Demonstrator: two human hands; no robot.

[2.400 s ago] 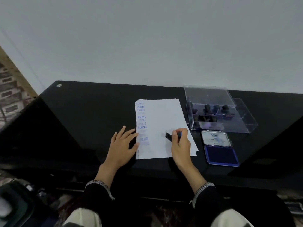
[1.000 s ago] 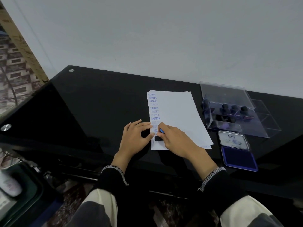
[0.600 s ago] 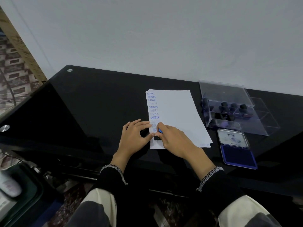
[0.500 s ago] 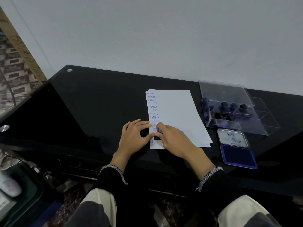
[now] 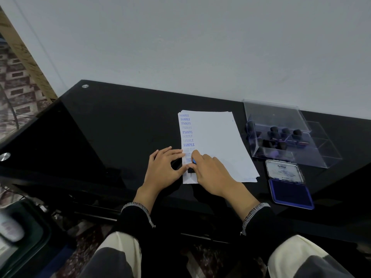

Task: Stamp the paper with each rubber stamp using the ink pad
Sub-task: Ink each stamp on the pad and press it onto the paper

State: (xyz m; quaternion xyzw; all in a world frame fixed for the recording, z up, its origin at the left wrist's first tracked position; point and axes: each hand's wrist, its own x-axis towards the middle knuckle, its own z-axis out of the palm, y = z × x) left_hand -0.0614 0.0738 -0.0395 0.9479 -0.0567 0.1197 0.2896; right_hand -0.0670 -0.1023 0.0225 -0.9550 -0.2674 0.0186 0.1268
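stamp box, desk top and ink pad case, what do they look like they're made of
Clear rectangular stamp box: likely rigid transparent plastic or acrylic; the dark stamps show through its walls. Black glossy desk top: probably glass or lacquered board, mirror-like, with round metal fittings near its left corners. Blue open ink pad case: looks like plastic or painted metal, with a matte blue pad and a printed label inside the lid.

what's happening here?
A person is stamping. The right hand presses a black rubber stamp onto the lower left of the paper, below a column of blue SAMPLE prints. The left hand steadies the sheet's edge. The ink pad lies open beside the clear stamp box.
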